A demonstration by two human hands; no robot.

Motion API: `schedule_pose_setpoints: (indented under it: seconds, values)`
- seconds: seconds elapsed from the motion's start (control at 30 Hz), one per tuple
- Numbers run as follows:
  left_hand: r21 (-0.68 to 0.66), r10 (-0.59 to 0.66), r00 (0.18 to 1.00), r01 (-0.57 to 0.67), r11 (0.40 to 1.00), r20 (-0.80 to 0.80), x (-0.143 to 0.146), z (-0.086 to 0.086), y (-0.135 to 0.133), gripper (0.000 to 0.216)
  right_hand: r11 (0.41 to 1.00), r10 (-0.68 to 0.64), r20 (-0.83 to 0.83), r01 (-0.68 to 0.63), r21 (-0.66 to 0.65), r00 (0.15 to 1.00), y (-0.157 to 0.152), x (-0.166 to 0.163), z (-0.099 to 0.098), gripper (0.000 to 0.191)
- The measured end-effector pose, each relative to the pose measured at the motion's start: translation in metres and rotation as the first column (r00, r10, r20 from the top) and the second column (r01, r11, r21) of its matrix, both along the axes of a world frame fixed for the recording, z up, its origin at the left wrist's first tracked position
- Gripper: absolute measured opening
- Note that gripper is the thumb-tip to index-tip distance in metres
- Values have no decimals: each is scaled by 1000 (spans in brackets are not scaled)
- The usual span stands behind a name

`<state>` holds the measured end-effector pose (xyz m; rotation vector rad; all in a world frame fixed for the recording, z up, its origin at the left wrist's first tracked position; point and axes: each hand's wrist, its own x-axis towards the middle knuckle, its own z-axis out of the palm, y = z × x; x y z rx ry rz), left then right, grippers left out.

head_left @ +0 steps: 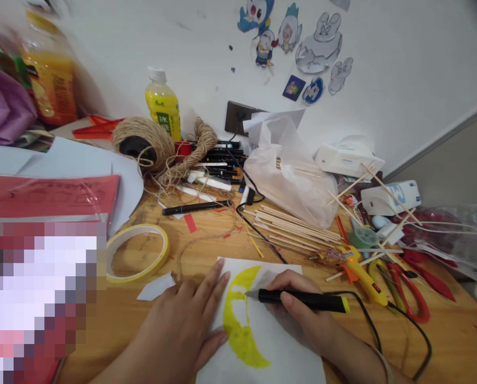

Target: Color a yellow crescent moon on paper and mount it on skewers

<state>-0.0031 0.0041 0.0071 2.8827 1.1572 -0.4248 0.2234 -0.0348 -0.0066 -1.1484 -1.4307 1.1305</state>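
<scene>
A sheet of white paper (290, 352) lies on the wooden table in front of me. On it is a crescent moon (238, 336) coloured yellow, with a white patch left in its middle. My right hand (302, 309) grips a black marker (306, 300) with a yellow end cap, its tip touching the moon near the upper part of the white patch. My left hand (194, 309) lies flat on the paper's left side, fingers spread along the moon's outer edge, holding nothing.
A yellow tape roll (164, 256) and a paper scrap (155, 287) lie left. Behind are twine (158, 140), pens, a drink bottle (162, 106), wooden sticks (294, 224) and a plastic bag (286, 176). A corded yellow glue gun (364, 277) and red-handled scissors (416, 298) lie right.
</scene>
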Motion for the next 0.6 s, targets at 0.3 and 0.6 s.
schedule_pose_setpoints:
  seconds: [0.3,0.6]
  values:
    - [15,1,1000,-1,1000,2,0,-2,0,66,1000,-12,-2,12,1,1000,0,1,-2,30]
    - [-6,2,1000,-2,1000,-24,0,1,-1,65,1000,-29,36,29,12,999,1,0,1,32]
